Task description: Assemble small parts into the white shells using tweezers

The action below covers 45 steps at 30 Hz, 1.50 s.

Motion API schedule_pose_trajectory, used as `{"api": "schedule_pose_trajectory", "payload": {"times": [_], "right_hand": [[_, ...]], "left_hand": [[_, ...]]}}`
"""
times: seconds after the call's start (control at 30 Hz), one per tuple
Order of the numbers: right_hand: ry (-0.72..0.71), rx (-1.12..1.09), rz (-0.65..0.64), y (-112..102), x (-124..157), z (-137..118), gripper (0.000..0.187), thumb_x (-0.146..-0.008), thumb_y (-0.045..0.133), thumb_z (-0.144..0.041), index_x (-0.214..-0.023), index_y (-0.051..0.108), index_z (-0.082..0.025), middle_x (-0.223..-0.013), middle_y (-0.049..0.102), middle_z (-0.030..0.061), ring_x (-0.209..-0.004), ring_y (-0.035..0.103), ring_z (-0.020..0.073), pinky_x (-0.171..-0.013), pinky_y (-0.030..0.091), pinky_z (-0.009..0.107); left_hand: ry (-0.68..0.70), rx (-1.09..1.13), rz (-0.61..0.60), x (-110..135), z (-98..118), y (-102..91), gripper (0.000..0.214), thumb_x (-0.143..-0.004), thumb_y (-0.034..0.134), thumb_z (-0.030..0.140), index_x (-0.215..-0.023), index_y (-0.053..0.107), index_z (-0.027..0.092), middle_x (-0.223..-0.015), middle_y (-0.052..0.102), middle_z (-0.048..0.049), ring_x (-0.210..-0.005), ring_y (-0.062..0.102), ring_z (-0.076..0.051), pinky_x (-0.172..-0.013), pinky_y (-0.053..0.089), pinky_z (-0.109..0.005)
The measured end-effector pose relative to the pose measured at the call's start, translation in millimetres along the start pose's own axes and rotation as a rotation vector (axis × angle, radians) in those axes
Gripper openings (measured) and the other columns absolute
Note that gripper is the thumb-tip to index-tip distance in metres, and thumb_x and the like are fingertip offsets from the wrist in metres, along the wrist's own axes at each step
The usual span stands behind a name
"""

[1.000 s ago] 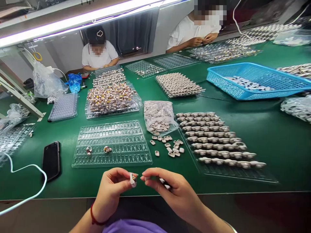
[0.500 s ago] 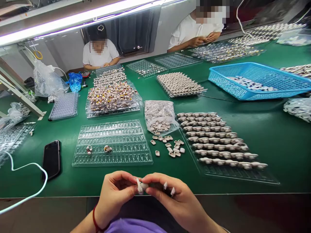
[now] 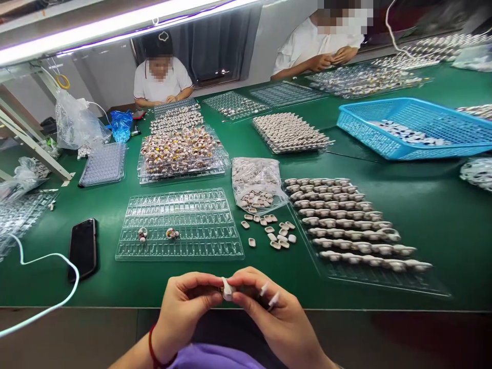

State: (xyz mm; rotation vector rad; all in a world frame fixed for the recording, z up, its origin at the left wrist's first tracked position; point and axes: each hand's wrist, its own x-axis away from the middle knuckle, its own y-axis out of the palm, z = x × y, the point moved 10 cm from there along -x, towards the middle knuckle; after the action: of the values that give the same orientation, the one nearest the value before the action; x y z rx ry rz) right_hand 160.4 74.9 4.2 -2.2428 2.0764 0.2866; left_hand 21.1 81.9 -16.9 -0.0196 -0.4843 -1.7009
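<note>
Just in front of the table's near edge, a small off-white earbud-like piece [image 3: 227,290] is pinched between the fingertips of both hands. My left hand [image 3: 194,300] grips it from the left with thumb and forefinger. My right hand [image 3: 271,307] closes on its right side. Two pale pointed tips [image 3: 273,299] stick out between my right fingers; what they belong to is hidden. Beyond my hands lies a clear plastic tray [image 3: 179,251] with two small part clusters [image 3: 172,233] in it. Loose beige oval caps [image 3: 274,245] are scattered to its right.
A bag of caps [image 3: 257,177] and a tray of rowed beige pieces [image 3: 359,231] are to the right. A phone [image 3: 83,248] and a white cable [image 3: 46,322] are at left. Farther off stand a blue basket [image 3: 415,148], loaded trays [image 3: 180,151] and two seated people [image 3: 165,82].
The off-white piece has turned slightly in my fingertips and sits a little higher and further right. Both hands keep hold of it. The view has shifted slightly.
</note>
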Motion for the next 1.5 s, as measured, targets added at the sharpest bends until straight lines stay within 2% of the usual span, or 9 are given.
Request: {"api": "schedule_pose_trajectory", "payload": {"times": [0.17, 0.47, 0.77, 0.97, 1.07, 1.2, 1.33, 1.5], "right_hand": [[0.079, -0.063, -0.035, 6, 2, 9, 0.008, -0.088, 0.067, -0.030, -0.087, 0.070, -0.023, -0.079, 0.061, 0.0024, -0.072, 0.061, 0.0170, -0.064, 0.052, 0.024], [0.091, -0.058, -0.033, 7, -2, 3, 0.016, -0.085, 0.069, -0.039, -0.083, 0.072, -0.023, -0.076, 0.059, 0.0022, -0.068, 0.061, 0.0167, -0.062, 0.053, 0.023], [0.167, -0.161, -0.051, 14, -4, 8, 0.020, -0.082, 0.072, -0.041, -0.076, 0.072, -0.021, -0.071, 0.058, 0.0007, -0.065, 0.059, 0.0150, -0.061, 0.051, 0.022], [0.190, -0.138, -0.064, 13, -2, 13, 0.018, -0.081, 0.073, -0.040, -0.078, 0.074, -0.022, -0.071, 0.057, 0.0013, -0.065, 0.056, 0.0154, -0.060, 0.049, 0.024], [0.214, -0.111, -0.116, 13, -2, 15, 0.018, -0.080, 0.074, -0.040, -0.078, 0.077, -0.022, -0.073, 0.059, 0.0028, -0.067, 0.057, 0.0167, -0.061, 0.048, 0.025], [0.228, -0.092, -0.158, 14, -3, 15, 0.024, -0.079, 0.074, -0.044, -0.073, 0.078, -0.021, -0.069, 0.056, 0.0027, -0.062, 0.053, 0.0148, -0.055, 0.044, 0.024], [0.248, -0.135, -0.138, 15, -1, 18, 0.021, -0.076, 0.078, -0.040, -0.069, 0.077, -0.020, -0.068, 0.056, 0.0015, -0.061, 0.052, 0.0136, -0.054, 0.042, 0.024], [0.227, -0.129, -0.054, 15, 0, 15, 0.023, -0.073, 0.081, -0.036, -0.062, 0.070, -0.019, -0.065, 0.054, 0.0000, -0.059, 0.051, 0.0134, -0.054, 0.042, 0.023]], "left_hand": [[0.034, 0.107, 0.042, -1, -4, -0.1, 0.019, -0.057, 0.090, 0.022, -0.074, 0.080, 0.020, -0.076, 0.080, -0.0044, -0.068, 0.073, -0.018, -0.067, 0.058, -0.024], [0.071, 0.034, 0.063, 1, 0, -1.6, 0.017, -0.059, 0.089, 0.027, -0.072, 0.080, 0.020, -0.075, 0.079, -0.0067, -0.069, 0.073, -0.021, -0.068, 0.059, -0.028], [0.282, -0.149, 0.040, 7, 21, -3.0, 0.010, -0.069, 0.083, 0.021, -0.078, 0.082, 0.024, -0.077, 0.078, -0.0068, -0.071, 0.071, -0.020, -0.066, 0.056, -0.025], [0.292, -0.112, 0.052, 5, 21, -5.5, 0.009, -0.067, 0.085, 0.025, -0.075, 0.082, 0.025, -0.074, 0.077, -0.0067, -0.070, 0.070, -0.020, -0.064, 0.056, -0.026], [0.311, -0.084, 0.044, 6, 22, -4.3, 0.010, -0.066, 0.086, 0.029, -0.074, 0.082, 0.024, -0.070, 0.074, -0.0061, -0.066, 0.069, -0.020, -0.062, 0.056, -0.026], [0.319, -0.055, 0.048, 8, 20, -3.7, 0.010, -0.065, 0.087, 0.030, -0.072, 0.081, 0.025, -0.065, 0.070, -0.0037, -0.060, 0.065, -0.015, -0.058, 0.053, -0.023], [0.314, -0.017, 0.082, 8, 14, -6.0, 0.009, -0.063, 0.088, 0.026, -0.068, 0.080, 0.025, -0.061, 0.065, -0.0010, -0.057, 0.062, -0.012, -0.057, 0.050, -0.021], [0.397, -0.077, 0.080, 11, 19, -4.2, 0.003, -0.071, 0.083, 0.024, -0.070, 0.080, 0.025, -0.061, 0.063, -0.0009, -0.056, 0.059, -0.012, -0.056, 0.050, -0.022]]}}
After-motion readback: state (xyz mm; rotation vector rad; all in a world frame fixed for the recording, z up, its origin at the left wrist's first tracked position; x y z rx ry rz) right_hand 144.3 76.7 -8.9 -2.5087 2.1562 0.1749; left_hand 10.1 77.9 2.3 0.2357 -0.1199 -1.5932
